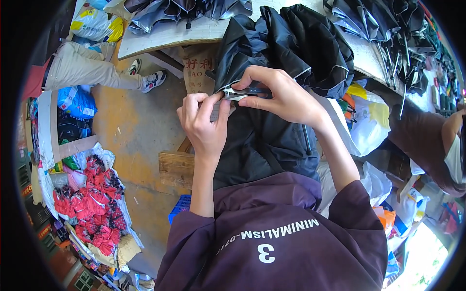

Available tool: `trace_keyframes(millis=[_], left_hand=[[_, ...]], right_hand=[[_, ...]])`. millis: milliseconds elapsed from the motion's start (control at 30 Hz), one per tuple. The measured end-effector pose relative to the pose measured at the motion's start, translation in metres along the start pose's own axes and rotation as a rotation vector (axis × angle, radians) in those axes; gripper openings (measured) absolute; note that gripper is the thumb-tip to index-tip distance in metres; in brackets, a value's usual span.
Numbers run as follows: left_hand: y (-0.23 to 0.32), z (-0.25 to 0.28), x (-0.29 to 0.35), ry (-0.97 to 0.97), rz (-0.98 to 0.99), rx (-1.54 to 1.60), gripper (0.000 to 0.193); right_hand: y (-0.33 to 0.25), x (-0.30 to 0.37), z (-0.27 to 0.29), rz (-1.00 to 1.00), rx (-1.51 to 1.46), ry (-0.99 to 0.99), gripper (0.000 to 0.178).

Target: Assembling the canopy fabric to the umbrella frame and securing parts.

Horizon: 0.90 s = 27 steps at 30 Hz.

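Observation:
A black umbrella (pixel 315 43) with pale edging lies in loose folds over the near table edge and hangs toward my lap. My left hand (pixel 204 119) is closed, with thumb and fingers pinched at the umbrella's near edge. In my right hand (pixel 289 99) is a small pair of metal snips (pixel 250 92), held between thumb and fingers. The blades point left and meet the left fingertips. What exactly lies between the blades is too small to make out. A thin dark shaft (pixel 307 138) hangs below my right wrist.
The white table (pixel 160 36) carries more folded black umbrellas (pixel 189 14). A bin of red cloth bundles (pixel 99 203) stands at left, near a wooden block (pixel 174 167) and a blue crate (pixel 180 206). Another person's legs (pixel 82 68) are at far left; plastic bags (pixel 371 121) sit at right.

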<state>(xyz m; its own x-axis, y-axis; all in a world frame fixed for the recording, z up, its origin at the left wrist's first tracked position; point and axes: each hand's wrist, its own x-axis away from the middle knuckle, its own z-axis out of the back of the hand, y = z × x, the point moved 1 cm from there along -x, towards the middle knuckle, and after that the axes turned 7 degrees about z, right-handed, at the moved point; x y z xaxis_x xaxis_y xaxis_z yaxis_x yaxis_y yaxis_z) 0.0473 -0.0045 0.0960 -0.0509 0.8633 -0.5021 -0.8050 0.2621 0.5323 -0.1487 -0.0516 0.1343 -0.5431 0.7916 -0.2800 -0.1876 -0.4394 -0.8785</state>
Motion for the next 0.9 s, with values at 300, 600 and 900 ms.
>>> trace_keyframes(millis=[300,600,900], left_hand=[[0.001,0.002,0.003,-0.008,-0.006,-0.029,0.014],[-0.009,-0.003,-0.003,-0.026,0.033,-0.043,0.015],[-0.004,0.008,0.001,-0.023,0.014,-0.073,0.015]], right_hand=[[0.005,-0.004,0.003,0.052,0.002,-0.053,0.021],[0.013,-0.032,0.011,0.087,0.036,-0.189,0.020],[0.007,-0.041,0.012,0.135,-0.085,-0.306,0.010]])
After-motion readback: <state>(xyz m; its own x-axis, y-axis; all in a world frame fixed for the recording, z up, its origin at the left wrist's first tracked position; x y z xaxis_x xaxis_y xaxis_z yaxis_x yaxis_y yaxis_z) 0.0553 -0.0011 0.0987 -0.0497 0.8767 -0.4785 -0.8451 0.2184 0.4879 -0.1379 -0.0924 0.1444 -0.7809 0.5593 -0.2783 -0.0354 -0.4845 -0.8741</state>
